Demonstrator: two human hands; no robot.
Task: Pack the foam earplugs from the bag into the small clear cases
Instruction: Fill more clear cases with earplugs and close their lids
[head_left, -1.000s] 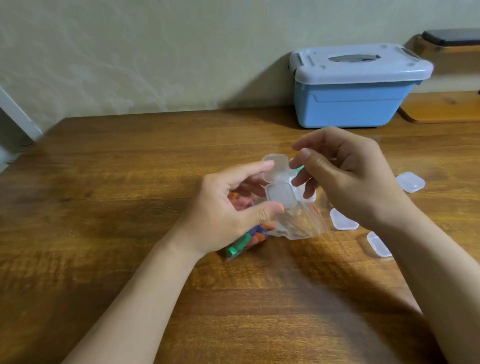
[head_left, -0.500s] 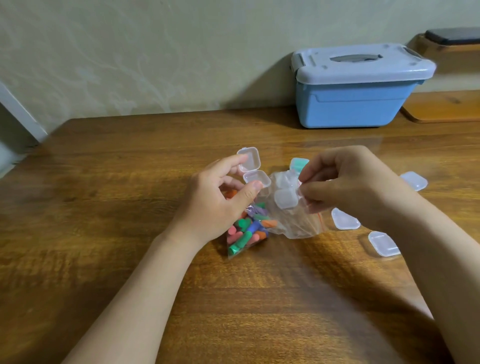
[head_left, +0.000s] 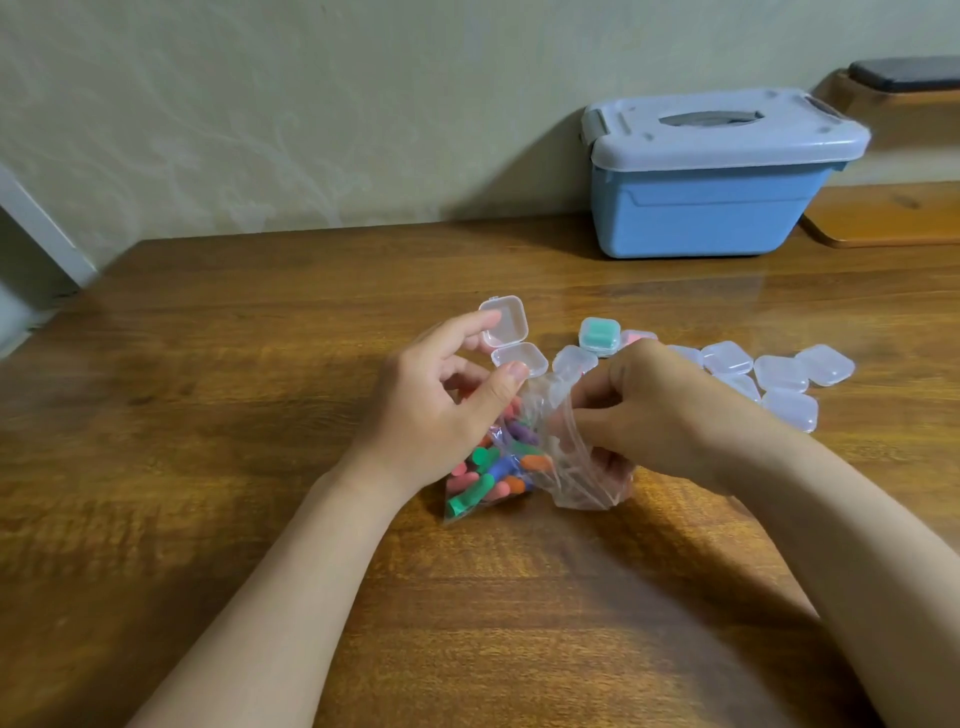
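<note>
Left hand (head_left: 436, 410) grip pinches an open clear case (head_left: 511, 338) just beyond the bag (head_left: 576, 483) of coloured earplugs (head_left: 493, 467) (lying on the bench (head_left: 208, 467)), right hand (head_left: 660, 410) grip curls round the bag's mouth, and spare cases (head_left: 779, 374) lie right.

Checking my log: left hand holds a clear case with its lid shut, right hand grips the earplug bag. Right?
No: the head view shows the clear case in the left hand with its lid open. The right hand does grip the bag.
</note>
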